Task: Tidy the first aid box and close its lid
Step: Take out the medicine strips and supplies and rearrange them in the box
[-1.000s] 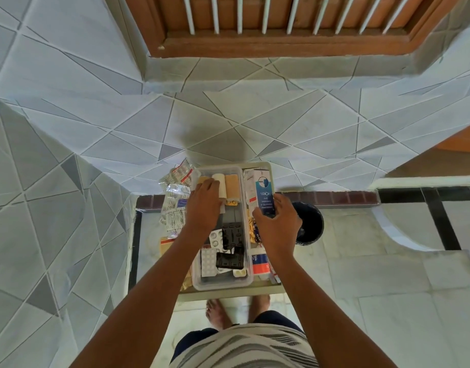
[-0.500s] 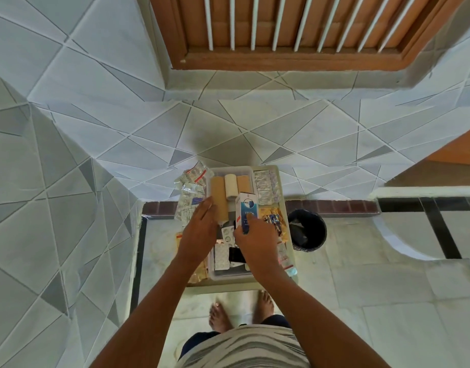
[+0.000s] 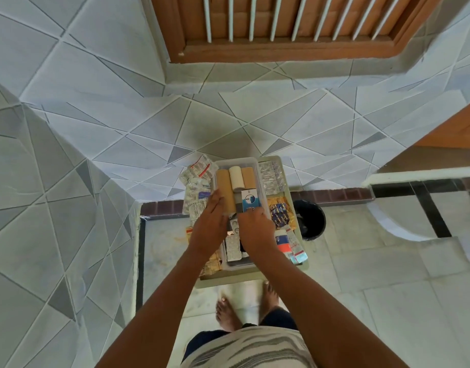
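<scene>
The clear plastic first aid box [image 3: 237, 162] stands open on a small table [image 3: 286, 171]. At its far end lie two tan bandage rolls [image 3: 225, 187] and a white roll [image 3: 236, 177]. My right hand [image 3: 256, 229] holds a white and blue medicine carton [image 3: 249, 199] inside the box, next to the rolls. My left hand [image 3: 210, 224] rests on the box's left edge, fingers against the long tan roll. Blister strips [image 3: 232, 247] lie in the box's near half, partly hidden by my hands. No lid is visible.
Packets of pills [image 3: 198, 187] are piled left of the box. Silver blister strips [image 3: 272, 176], blue and gold sachets [image 3: 280, 211] and small cartons [image 3: 284, 241] lie to its right. A black bin [image 3: 310, 219] stands on the floor to the right. Tiled walls close in behind and left.
My right hand has carried the white and blue carton from the table's right side into the box beside the rolls. My left hand has slid back from the rolls to the box's left edge.
</scene>
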Action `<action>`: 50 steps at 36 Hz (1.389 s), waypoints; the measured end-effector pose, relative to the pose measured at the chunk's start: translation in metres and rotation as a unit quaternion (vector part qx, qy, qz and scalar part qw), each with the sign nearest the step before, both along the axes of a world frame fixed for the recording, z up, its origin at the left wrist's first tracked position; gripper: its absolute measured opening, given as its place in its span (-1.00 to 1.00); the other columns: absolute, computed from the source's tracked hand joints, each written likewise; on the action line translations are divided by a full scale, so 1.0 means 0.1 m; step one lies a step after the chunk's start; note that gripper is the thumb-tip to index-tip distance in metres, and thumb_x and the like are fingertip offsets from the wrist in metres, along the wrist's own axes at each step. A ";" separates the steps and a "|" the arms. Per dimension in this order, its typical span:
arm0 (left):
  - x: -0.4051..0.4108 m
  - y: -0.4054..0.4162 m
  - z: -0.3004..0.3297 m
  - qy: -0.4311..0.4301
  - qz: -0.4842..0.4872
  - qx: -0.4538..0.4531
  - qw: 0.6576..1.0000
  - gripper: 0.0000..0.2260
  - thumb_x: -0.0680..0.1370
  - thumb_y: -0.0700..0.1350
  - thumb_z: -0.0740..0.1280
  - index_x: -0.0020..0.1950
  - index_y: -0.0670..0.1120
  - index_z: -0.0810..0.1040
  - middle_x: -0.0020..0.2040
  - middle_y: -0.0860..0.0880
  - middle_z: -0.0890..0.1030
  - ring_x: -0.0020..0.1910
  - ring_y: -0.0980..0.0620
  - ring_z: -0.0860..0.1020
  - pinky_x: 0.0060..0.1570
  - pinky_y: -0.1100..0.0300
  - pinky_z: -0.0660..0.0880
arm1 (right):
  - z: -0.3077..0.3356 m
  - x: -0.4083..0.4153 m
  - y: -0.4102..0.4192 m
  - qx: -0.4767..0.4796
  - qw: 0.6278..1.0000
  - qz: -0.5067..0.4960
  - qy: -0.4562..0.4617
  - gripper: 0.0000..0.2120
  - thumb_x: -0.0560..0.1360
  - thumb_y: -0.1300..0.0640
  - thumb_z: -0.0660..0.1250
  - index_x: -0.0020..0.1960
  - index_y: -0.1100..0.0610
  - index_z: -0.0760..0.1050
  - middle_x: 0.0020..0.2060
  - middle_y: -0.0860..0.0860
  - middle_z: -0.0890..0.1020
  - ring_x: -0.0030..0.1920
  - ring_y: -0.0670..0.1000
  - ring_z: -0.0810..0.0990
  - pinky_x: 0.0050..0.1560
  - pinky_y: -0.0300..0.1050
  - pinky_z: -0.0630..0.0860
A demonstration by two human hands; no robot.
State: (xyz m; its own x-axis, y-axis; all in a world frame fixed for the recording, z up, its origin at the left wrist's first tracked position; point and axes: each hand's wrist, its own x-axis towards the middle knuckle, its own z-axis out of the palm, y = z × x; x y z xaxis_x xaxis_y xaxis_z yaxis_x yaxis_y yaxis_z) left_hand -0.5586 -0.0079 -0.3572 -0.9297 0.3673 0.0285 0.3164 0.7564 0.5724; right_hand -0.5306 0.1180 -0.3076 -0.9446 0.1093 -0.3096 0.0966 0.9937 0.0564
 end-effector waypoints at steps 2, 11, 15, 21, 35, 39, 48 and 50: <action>0.00 -0.02 0.01 -0.008 0.006 0.012 1.000 -0.51 0.67 -0.04 0.24 0.55 -0.16 0.24 0.61 -0.08 0.12 0.57 -0.02 0.07 0.37 0.13 0.11 | 0.06 -0.01 0.01 0.015 1.000 0.003 0.000 -0.74 0.59 0.13 0.36 0.25 0.16 0.58 0.13 0.23 0.57 -0.01 0.16 0.69 -0.09 0.04 0.64; -0.04 -0.05 -0.13 -0.014 0.017 0.050 0.999 -0.54 0.68 -0.05 0.17 0.56 -0.13 0.23 0.62 0.01 0.09 0.56 0.11 0.05 0.39 0.20 0.16 | 0.00 -0.04 0.17 0.006 0.999 -0.005 0.037 -0.79 0.54 0.16 0.42 0.15 0.21 0.59 0.22 0.22 0.44 0.10 0.22 0.60 -0.05 0.09 0.62; -0.04 -0.06 -0.13 -0.011 0.016 0.052 0.998 -0.57 0.69 -0.04 0.17 0.55 -0.12 0.27 0.62 0.02 0.11 0.56 0.11 0.08 0.35 0.24 0.21 | -0.11 -0.01 0.22 -0.001 0.997 0.009 0.072 -0.80 0.53 0.11 0.43 0.07 0.21 0.63 0.17 0.19 0.54 0.05 0.17 0.63 -0.11 0.05 0.63; 0.04 -0.11 -0.10 -0.023 0.024 0.061 0.998 -0.59 0.66 -0.03 0.23 0.51 -0.08 0.34 0.59 0.03 0.22 0.54 0.03 0.24 0.36 0.25 0.18 | -0.17 0.29 0.37 -0.141 0.966 -0.025 0.214 -0.74 0.55 -0.03 0.37 0.01 0.17 0.61 -0.03 0.12 0.63 -0.04 0.11 0.66 -0.20 0.01 0.66; 0.83 -0.30 -0.06 0.010 0.140 0.148 0.979 -0.67 0.65 -0.18 0.25 0.42 -0.13 0.45 0.33 -0.07 0.55 0.27 0.11 0.50 0.29 0.28 0.43 | -0.35 1.00 1.26 -0.330 0.939 -0.051 0.080 -0.23 0.33 0.30 0.49 0.48 0.08 0.32 0.37 -0.04 0.36 0.36 0.06 0.28 0.31 0.08 0.50; 0.91 -0.26 -0.03 -0.006 0.150 0.166 0.975 -0.64 0.61 -0.16 0.33 0.42 -0.10 0.47 0.30 0.09 0.52 0.24 0.13 0.51 0.23 0.29 0.44 | -0.28 0.86 1.36 -0.261 0.965 0.029 0.021 -0.20 0.39 0.12 0.53 0.54 0.09 0.25 0.48 -0.02 0.33 0.43 0.10 0.20 0.42 0.14 0.37; 0.96 -0.15 -0.08 -0.053 0.173 0.143 0.973 -0.70 0.62 -0.17 0.31 0.36 -0.10 0.51 0.26 -0.09 0.61 0.15 0.05 0.61 0.11 0.09 0.61 | -0.27 0.74 1.46 -0.312 0.949 0.034 0.028 -0.36 0.39 0.15 0.53 0.43 0.09 0.42 0.33 0.00 0.51 0.35 0.06 0.36 0.36 -0.07 0.32; 0.97 -0.14 -0.06 -0.054 0.178 0.142 0.972 -0.71 0.62 -0.16 0.31 0.35 -0.10 0.51 0.25 -0.08 0.61 0.15 0.05 0.61 0.12 0.12 0.61 | -0.29 0.78 1.51 -0.323 0.945 0.029 0.043 -0.35 0.37 0.15 0.56 0.41 0.07 0.44 0.29 -0.02 0.53 0.31 0.02 0.39 0.37 -0.04 0.38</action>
State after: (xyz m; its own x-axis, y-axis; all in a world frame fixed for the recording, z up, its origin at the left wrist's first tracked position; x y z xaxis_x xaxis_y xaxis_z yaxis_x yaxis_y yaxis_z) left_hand -0.4616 -0.0220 -0.3633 -0.9996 0.0139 -0.0228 -0.0095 0.6134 0.7897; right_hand -0.4525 0.2687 -0.3370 -0.9679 -0.1289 -0.2159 0.0177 0.8216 -0.5698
